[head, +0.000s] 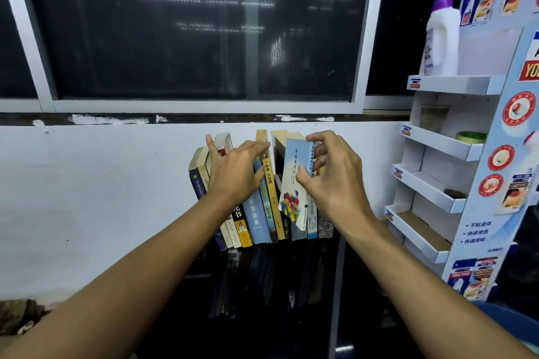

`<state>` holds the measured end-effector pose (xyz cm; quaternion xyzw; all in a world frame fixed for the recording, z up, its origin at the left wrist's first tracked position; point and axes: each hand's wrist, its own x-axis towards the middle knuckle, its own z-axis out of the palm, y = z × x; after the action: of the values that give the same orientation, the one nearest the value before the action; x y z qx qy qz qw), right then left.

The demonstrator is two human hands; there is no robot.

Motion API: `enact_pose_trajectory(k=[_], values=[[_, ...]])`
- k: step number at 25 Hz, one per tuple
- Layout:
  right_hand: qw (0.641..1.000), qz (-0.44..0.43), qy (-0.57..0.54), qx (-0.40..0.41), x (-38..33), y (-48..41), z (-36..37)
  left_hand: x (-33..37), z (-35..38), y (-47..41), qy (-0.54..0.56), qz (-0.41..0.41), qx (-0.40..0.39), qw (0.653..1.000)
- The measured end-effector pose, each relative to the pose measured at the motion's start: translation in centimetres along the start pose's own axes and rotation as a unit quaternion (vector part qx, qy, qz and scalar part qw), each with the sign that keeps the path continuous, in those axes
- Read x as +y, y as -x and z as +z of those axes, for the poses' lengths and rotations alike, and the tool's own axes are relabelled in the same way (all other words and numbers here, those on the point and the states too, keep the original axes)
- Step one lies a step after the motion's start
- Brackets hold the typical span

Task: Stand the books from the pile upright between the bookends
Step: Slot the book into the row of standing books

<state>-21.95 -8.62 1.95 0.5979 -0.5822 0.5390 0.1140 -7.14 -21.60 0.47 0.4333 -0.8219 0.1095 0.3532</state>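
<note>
1. We find a row of books [256, 218] standing on a dark, glossy table [262, 285] against a white wall [102, 183]; the books at its left end lean to the left, those at its right end stand close to upright
2. The left hand [233, 172] lies flat against the leaning spines, fingers straight and spread, the forefinger reaching past their top edges; it grips nothing
3. The right hand [335, 178] pinches a blue book [293, 163] near its top, thumb on the front cover and fingers curled round the spine side
4. The blue book is upright and slightly tilted in front of the right part of the row, just right of a yellow book [269, 183]; its lower corner hangs before the spines, clear of the table; we cannot tell whether it touches the row
5. The two hands are apart, with the yellow book between them
6. To the right stands a cardboard rack [437, 141] with a white, purple-capped bottle [442, 38] on its top shelf; a dark window [189, 23] runs above the wall
</note>
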Motion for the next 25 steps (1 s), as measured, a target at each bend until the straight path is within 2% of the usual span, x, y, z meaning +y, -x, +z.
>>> enact_pose_trajectory(k=[17,25], values=[[0.997,-0.060,0.053,0.018,-0.8,-3.2,3.1,-0.3,0.6,1.2,0.033,-0.041,0.009,0.999],[0.996,-0.066,-0.015,0.055,0.1,-4.3,5.5,-0.4,0.7,1.2,0.054,-0.043,0.010,0.998]])
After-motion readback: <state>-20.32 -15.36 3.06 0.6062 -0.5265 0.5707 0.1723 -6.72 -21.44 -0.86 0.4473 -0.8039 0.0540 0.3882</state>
